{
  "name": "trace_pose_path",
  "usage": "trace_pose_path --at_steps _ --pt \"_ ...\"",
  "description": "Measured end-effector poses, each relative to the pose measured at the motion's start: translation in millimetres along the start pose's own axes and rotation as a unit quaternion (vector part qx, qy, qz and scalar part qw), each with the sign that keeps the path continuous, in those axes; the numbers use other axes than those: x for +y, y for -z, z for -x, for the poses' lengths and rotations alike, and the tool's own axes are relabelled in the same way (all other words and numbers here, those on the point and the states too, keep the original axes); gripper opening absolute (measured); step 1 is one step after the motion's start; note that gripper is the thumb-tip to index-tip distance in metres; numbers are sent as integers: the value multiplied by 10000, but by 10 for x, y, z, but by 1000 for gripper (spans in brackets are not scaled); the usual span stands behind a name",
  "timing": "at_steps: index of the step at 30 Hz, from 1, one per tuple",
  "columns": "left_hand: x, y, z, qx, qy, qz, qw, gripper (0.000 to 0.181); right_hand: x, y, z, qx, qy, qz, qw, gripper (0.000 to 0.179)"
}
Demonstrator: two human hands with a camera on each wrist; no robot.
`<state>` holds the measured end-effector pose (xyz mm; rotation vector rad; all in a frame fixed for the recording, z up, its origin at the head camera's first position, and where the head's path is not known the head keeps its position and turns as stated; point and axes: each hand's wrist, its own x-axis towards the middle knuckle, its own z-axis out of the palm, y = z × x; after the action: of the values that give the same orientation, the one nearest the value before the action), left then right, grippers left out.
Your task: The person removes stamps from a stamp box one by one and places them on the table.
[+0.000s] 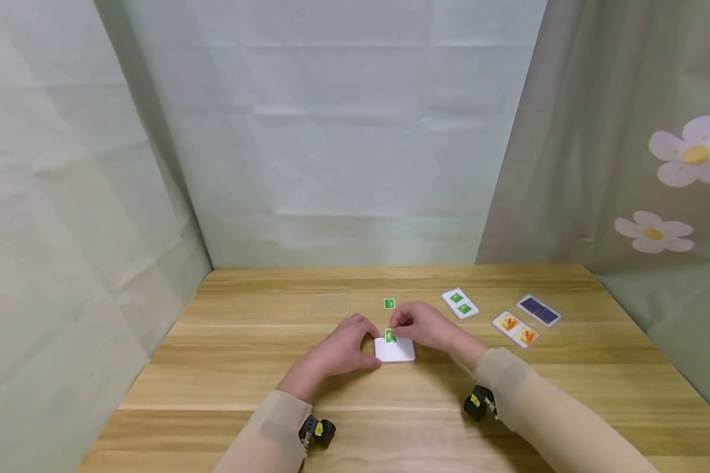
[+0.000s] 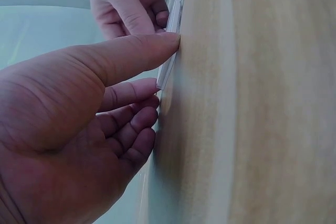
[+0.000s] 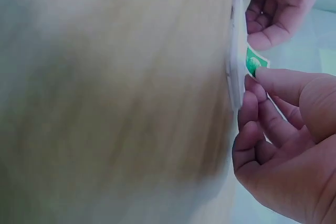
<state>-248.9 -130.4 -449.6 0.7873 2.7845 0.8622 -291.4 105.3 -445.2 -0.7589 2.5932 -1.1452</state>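
A white rectangular card (image 1: 395,353) lies on the wooden table in front of the person. The left hand (image 1: 342,347) holds it by the left side, thumb at the near corner and index finger at the far one. Between thumb and finger, the right hand (image 1: 427,324) pinches a small green picture square (image 1: 390,336) over the card's far edge. In the right wrist view this green square (image 3: 255,61) stands out from the card's face at an angle. Another green square (image 1: 389,303) lies flat on the table beyond the card.
To the right lie a card with two green pictures (image 1: 460,303), one with two orange pictures (image 1: 515,329) and one with dark blue squares (image 1: 539,311). A thin clear sheet (image 1: 329,303) lies at the back left. Pale curtains (image 1: 343,131) surround the wooden table (image 1: 225,368).
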Motion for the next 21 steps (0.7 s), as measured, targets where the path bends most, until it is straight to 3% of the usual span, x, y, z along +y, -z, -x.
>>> trace_pose_path --at_steps 12,21 --pt "-33 -3 21 21 41 -38 10000 43 -14 194 -8 262 -236 -203 9992 5" --pt "-40 -19 21 13 91 -128 9999 44 56 345 -98 717 -452 -241 9961 5"
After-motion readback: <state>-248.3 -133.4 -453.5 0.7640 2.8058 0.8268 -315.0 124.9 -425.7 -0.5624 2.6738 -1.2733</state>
